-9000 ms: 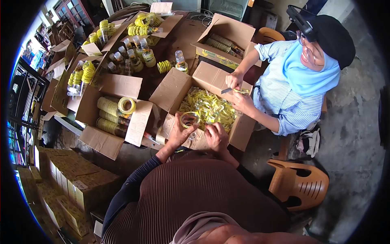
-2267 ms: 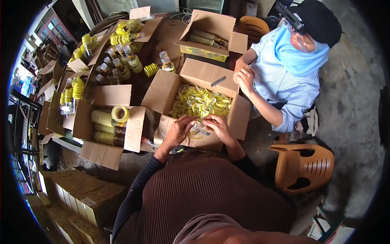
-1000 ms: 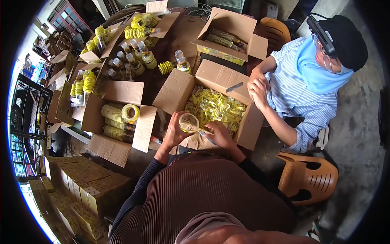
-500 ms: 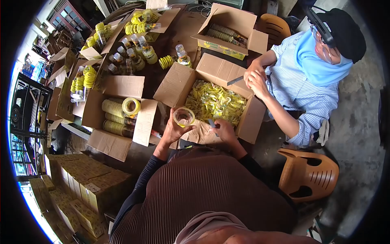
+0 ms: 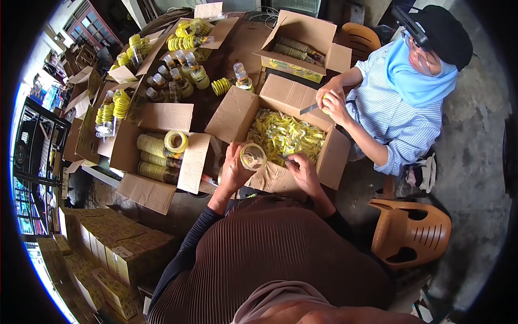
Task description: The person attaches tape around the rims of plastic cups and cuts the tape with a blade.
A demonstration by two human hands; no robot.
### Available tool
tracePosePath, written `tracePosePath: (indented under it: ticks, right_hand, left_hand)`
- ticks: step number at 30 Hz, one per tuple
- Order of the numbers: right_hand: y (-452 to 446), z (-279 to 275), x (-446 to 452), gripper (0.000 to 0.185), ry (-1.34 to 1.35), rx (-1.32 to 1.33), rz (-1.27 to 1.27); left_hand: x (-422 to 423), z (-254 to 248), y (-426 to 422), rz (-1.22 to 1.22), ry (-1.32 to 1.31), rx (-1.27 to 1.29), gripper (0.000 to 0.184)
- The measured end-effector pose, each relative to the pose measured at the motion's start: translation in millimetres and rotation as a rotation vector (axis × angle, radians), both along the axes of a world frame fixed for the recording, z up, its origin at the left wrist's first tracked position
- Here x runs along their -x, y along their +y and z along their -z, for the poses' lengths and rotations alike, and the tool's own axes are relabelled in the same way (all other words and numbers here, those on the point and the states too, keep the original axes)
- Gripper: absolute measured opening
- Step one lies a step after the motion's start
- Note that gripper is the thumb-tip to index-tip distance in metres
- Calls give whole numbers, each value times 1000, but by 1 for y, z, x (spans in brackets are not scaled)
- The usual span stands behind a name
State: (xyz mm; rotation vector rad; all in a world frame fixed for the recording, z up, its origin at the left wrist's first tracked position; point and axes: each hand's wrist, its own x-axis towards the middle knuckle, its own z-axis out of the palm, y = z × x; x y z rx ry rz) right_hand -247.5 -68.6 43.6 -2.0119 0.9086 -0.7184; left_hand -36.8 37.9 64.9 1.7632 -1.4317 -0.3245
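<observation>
We see the left hand (image 5: 233,166) curled round the side of a clear round thing with a yellow edge (image 5: 253,157), thumb on the near side. The round thing is up over the near edge of a big brown box (image 5: 334,159), and its round opening faces up at us. Something pale shows in it, but we cannot tell if that is inside it or behind it. The right hand (image 5: 303,170) is just to the right, apart from the round thing. Its fingers are bent close together and pinch a thin dark thing (image 5: 287,159); we cannot see enough of it to say what it is.

Just past the hands, we see lots of little yellow pieces (image 5: 286,131) heaped in the big box. At the box's right side sits a person in a striped shirt (image 5: 399,119), who has a blade (image 5: 309,109) and something small and yellow in two hands.

To the left, we find an open box (image 5: 148,191) with rows of yellow rings (image 5: 151,144), and one fat ring (image 5: 176,141) on top. Farther back stand lots of bottles with clear tops (image 5: 181,75). Near our right elbow, we see an orange chair (image 5: 413,232) on the gray floor.
</observation>
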Motion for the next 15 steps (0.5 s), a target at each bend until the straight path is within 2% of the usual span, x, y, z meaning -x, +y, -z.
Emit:
tracePosePath:
  ticks: [2,5,6,8,15]
  right_hand:
    - [5,-10,-3,13,-7,54,11]
    - [11,-21,-7,9,-100,307,34]
    - [11,-23,-6,9,-100,312,32]
    - [13,-25,-5,11,-49,542,-14]
    - [22,-31,-9,13,-12,642,-101]
  left_hand:
    - [0,2,-1,-34,-250,-4,57]
    - [2,-7,-2,-30,-296,26,55]
    - [3,-9,-3,-32,-303,15,55]
    - [5,-14,-3,-55,-347,44,54]
    - [8,-26,-1,-60,-491,29,53]
